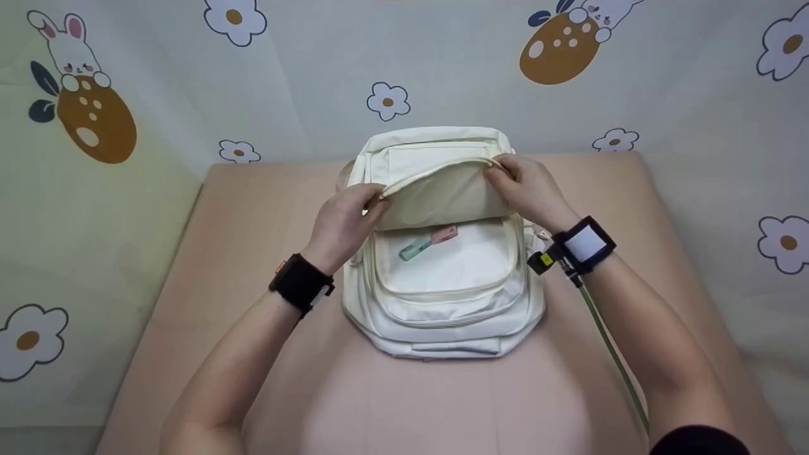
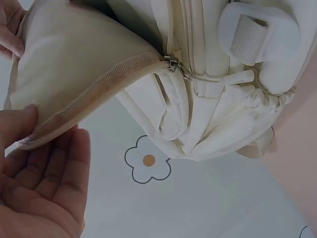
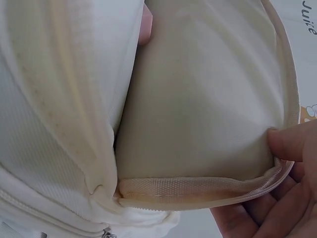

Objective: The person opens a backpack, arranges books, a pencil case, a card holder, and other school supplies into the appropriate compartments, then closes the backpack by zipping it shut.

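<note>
A cream backpack [image 1: 455,332] lies on the table with its front pocket unzipped. Both hands hold up the pocket's loose flap [image 1: 452,196], its beige lining showing. My left hand [image 1: 341,221] pinches the flap's zipped edge at the left corner; in the left wrist view, thumb and fingers lie on either side of that edge. At the other corner my right hand [image 1: 531,186] grips the same edge, thumb against the lining [image 3: 198,99]. Below the flap, on the white pocket panel, lies a small green and pink piece [image 1: 415,248]; what it is cannot be made out.
The backpack rests on a pinkish table covering [image 1: 404,404]. A patterned curtain [image 1: 316,76] with flowers and rabbits hangs behind and at the sides. A green cable [image 1: 610,344] runs from the right wrist camera along the forearm. A metal zipper pull [image 2: 172,62] sits at the pocket's side.
</note>
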### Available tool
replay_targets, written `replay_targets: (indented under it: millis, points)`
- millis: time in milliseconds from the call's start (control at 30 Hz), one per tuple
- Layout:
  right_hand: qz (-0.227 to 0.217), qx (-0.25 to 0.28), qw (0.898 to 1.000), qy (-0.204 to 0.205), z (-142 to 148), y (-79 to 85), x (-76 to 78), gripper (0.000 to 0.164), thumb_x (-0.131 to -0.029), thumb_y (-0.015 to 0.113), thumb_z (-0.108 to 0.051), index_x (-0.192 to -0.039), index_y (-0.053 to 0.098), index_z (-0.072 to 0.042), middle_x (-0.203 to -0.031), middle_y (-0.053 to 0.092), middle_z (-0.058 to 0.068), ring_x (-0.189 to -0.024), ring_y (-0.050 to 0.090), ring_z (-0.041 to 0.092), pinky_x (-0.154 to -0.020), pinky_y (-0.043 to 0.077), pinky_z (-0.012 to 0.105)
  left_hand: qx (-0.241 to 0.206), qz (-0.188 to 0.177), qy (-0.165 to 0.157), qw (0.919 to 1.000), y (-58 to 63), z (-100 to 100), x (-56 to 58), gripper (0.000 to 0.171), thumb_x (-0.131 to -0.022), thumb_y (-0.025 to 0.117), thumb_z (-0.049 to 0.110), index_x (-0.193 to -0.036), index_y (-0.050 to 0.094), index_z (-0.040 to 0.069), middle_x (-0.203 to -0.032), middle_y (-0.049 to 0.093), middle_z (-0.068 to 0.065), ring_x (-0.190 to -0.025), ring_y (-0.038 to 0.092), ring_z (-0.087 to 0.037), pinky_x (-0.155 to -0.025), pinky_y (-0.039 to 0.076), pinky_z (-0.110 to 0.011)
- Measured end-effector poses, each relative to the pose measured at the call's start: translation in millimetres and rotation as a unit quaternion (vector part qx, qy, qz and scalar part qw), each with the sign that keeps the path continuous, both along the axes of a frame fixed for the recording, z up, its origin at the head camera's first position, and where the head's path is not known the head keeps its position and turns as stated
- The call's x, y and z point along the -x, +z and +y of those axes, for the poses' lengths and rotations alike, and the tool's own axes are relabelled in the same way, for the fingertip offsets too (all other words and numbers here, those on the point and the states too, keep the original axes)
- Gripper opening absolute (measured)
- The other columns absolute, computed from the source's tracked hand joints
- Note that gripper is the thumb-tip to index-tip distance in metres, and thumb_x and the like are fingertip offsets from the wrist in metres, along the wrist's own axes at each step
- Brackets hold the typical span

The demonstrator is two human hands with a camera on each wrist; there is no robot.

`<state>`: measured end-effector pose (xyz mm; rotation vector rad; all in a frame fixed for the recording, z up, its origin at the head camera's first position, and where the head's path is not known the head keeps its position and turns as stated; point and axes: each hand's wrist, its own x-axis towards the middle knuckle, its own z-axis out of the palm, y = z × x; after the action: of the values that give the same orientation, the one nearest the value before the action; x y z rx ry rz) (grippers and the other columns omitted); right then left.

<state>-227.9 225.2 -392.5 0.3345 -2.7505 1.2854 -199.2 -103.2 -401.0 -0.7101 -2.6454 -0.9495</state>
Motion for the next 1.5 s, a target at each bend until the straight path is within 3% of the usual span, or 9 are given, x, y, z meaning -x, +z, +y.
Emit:
replay_targets:
  millis: [100, 300, 467, 600, 800, 967, 1233, 1500]
  points:
    - [0.013, -0.012, 1.0, 0.01, 1, 4.5, -9.2, 0.025, -0.105, 0.058, -0.033, -0.109, 0.071, -0.012, -0.078, 0.05, 0.008, -0.071, 0.05, 0.019, -0.062, 0.044, 0.03, -0.002, 0.027, 0.0, 0.9996, 0.1, 0, -4.1, 0.012, -0.098, 0.069, 0.011, -0.109, 0.072, 0.005, -0.104, 0.073, -0.006, -0.093, 0.07, -0.02, -0.08, 0.056, -0.037]
    - [0.062, -0.071, 0.995, 0.035, 9, 11.5, -30.2, 0.022, -0.105, 0.058, -0.026, -0.11, 0.073, -0.011, -0.084, 0.063, 0.005, -0.07, 0.055, 0.019, -0.063, 0.044, 0.034, 0.006, 0.099, -0.036, 0.9944, -0.6, -3, -17.9, 0.011, -0.093, 0.07, 0.0, -0.102, 0.072, 0.007, -0.094, 0.071, -0.003, -0.085, 0.068, -0.017, -0.073, 0.056, -0.035]
    - [0.13, -0.101, 0.984, 0.069, 15, 11.7, -47.9, 0.016, -0.102, 0.064, -0.016, -0.108, 0.077, -0.009, -0.1, 0.069, 0.004, -0.085, 0.06, 0.018, -0.073, 0.048, 0.036, 0.02, 0.151, -0.07, 0.9859, -2.9, -6, -26.8, 0.015, -0.09, 0.072, -0.002, -0.099, 0.073, 0.009, -0.097, 0.068, -0.003, -0.085, 0.065, -0.018, -0.07, 0.055, -0.033]
    - [0.167, -0.109, 0.976, 0.092, 19, 8.1, -61.7, 0.015, -0.097, 0.069, -0.006, -0.108, 0.079, -0.007, -0.097, 0.062, 0.005, -0.082, 0.053, 0.019, -0.067, 0.043, 0.032, 0.046, 0.187, -0.1, 0.9761, -7.6, -10, -34.1, 0.013, -0.093, 0.073, 0.002, -0.103, 0.073, 0.009, -0.095, 0.064, -0.004, -0.083, 0.061, -0.02, -0.065, 0.053, -0.032]
    - [0.238, -0.157, 0.953, 0.108, 22, -4.3, -81.9, 0.021, -0.09, 0.074, 0.001, -0.109, 0.078, -0.009, -0.099, 0.061, 0.006, -0.083, 0.054, 0.017, -0.063, 0.047, 0.031, 0.076, 0.202, -0.12, 0.969, -17.3, -13, -47.3, 0.011, -0.094, 0.072, 0.003, -0.1, 0.066, 0.01, -0.09, 0.061, -0.002, -0.081, 0.059, -0.019, -0.063, 0.053, -0.031]
    - [0.283, -0.171, 0.937, 0.11, 23, -16.0, -94.6, 0.022, -0.086, 0.077, 0.003, -0.104, 0.073, -0.009, -0.099, 0.065, 0.005, -0.09, 0.061, 0.02, -0.069, 0.054, 0.035, 0.077, 0.216, -0.143, 0.9627, -27.3, -16, -53.6, 0.013, -0.091, 0.076, 0.003, -0.094, 0.066, 0.011, -0.09, 0.06, -0.002, -0.079, 0.06, -0.02, -0.06, 0.052, -0.03]
    - [0.31, -0.152, 0.931, 0.117, 26, -30.7, -107.0, 0.023, -0.081, 0.079, 0.006, -0.096, 0.071, -0.011, -0.094, 0.067, 0.002, -0.088, 0.062, 0.02, -0.064, 0.054, 0.037, 0.079, 0.222, -0.158, 0.9589, -38.6, -17, -60.6, 0.011, -0.092, 0.074, 0.003, -0.092, 0.066, 0.011, -0.092, 0.06, -0.002, -0.081, 0.06, -0.02, -0.059, 0.052, -0.029]
    - [0.303, -0.178, 0.926, 0.136, 31, -41.6, -114.2, 0.023, -0.082, 0.082, 0.002, -0.098, 0.074, -0.012, -0.096, 0.068, -0.001, -0.091, 0.063, 0.019, -0.068, 0.056, 0.035, 0.099, 0.229, -0.16, 0.955, -52.5, -16, -66.1, 0.011, -0.092, 0.073, 0.004, -0.092, 0.064, 0.01, -0.092, 0.062, -0.002, -0.081, 0.06, -0.02, -0.06, 0.051, -0.028]
